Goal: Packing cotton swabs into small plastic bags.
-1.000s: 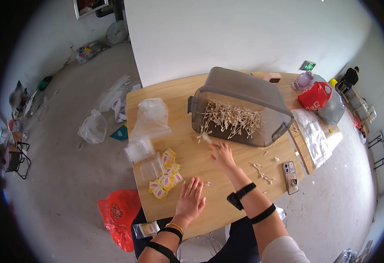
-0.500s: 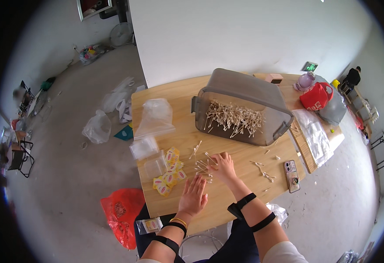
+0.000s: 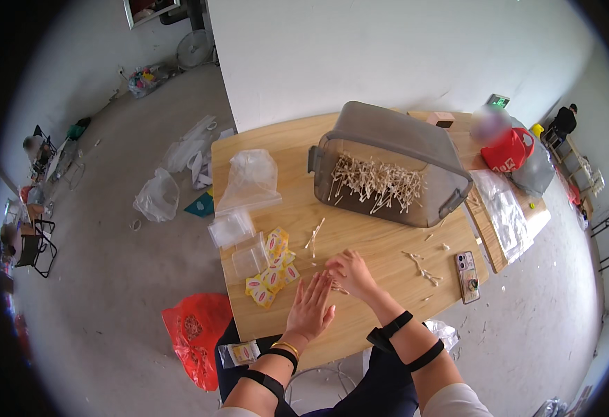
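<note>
A: Pale wood, the rectangular light wooden tabletop [image 3: 388, 233], with both hands low on its near half. The left hand [image 3: 310, 308] lies flat, palm down, fingers stretched and slightly spread, clamped on nothing.

B: And the right hand [image 3: 351, 273]?

A: Just beside the left, nearly touching it. Fingers curled inward over a small bunch of thin pale wooden sticks [image 3: 337, 286] on the table. Whether they actually pinch the sticks, cannot tell; the bunch is tiny and partly hidden under the fingertips.

B: More sticks about?

A: Yes. A few loose sticks [image 3: 314, 236] lie just beyond the hands, toward the far side. Another scatter of sticks [image 3: 421, 267] lies to the right. The bulk sits heaped inside the grey translucent plastic storage bin [image 3: 388, 163], tipped on its side at the far middle of the table, open mouth facing the person.

B: Left of the hands?

A: Yellow-and-pink small paper packets [image 3: 271, 267] in a loose pile, near the left hand. Beyond them, small clear plastic zip bags [image 3: 238, 240] and a larger clear plastic bag [image 3: 250, 177].

B: Right edge?

A: A smartphone in a patterned case [image 3: 467, 276] flat near the table's corner, well apart from the right hand. On the floor at lower left, a red plastic bag [image 3: 194, 333].
</note>
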Demonstrator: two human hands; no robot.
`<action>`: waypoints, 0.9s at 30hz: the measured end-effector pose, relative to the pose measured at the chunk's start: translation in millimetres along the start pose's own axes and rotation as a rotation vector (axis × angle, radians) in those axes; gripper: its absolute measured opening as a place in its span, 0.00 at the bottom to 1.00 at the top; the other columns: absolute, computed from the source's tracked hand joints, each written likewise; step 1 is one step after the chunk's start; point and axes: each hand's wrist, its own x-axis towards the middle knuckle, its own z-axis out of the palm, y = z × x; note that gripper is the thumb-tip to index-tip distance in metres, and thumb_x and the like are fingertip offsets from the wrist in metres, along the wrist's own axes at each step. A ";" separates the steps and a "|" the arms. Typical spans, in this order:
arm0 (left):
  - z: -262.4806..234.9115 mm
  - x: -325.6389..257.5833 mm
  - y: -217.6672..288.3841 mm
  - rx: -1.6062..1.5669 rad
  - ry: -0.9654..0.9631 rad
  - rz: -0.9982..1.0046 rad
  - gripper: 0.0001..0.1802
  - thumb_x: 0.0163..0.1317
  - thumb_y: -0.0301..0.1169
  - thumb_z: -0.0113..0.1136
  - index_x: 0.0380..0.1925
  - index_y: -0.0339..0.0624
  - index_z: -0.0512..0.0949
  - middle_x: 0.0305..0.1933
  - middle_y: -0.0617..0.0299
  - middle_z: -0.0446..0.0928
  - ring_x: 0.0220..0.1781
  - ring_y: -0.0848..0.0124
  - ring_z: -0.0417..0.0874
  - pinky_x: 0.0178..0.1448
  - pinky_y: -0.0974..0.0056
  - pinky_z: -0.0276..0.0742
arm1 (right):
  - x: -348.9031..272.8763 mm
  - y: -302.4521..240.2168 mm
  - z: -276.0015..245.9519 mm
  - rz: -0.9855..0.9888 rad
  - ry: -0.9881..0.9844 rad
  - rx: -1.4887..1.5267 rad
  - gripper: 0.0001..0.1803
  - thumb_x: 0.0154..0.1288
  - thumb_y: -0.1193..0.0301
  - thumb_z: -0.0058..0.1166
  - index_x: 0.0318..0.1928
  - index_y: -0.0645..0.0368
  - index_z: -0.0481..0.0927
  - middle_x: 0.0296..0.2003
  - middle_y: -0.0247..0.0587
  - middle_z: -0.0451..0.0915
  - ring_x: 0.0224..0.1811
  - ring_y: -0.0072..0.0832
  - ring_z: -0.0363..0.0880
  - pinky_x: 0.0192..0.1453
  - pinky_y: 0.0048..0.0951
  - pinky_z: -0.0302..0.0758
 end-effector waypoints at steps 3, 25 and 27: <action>-4.0 3.0 2.2 0.023 -0.022 0.005 0.40 0.66 0.43 0.54 0.75 0.39 0.57 0.79 0.52 0.56 0.82 0.57 0.54 0.82 0.41 0.44 | 24.8 -2.5 -7.4 0.061 0.149 -0.060 0.09 0.58 0.73 0.62 0.41 0.54 0.83 0.41 0.42 0.80 0.51 0.43 0.76 0.57 0.40 0.72; 3.0 -3.9 -3.0 0.043 -0.012 -0.004 0.36 0.67 0.42 0.54 0.71 0.38 0.62 0.76 0.55 0.60 0.80 0.58 0.56 0.82 0.42 0.46 | 41.4 0.6 -15.3 -0.017 -0.033 -0.198 0.09 0.55 0.73 0.59 0.39 0.53 0.83 0.45 0.42 0.79 0.54 0.43 0.76 0.59 0.43 0.74; 3.1 -2.5 -1.4 0.035 -0.004 0.000 0.36 0.67 0.42 0.54 0.71 0.38 0.62 0.76 0.55 0.60 0.80 0.58 0.56 0.83 0.42 0.46 | 58.9 -7.8 -15.3 -0.080 0.105 -0.249 0.11 0.55 0.75 0.57 0.40 0.51 0.83 0.48 0.40 0.78 0.57 0.42 0.74 0.61 0.43 0.72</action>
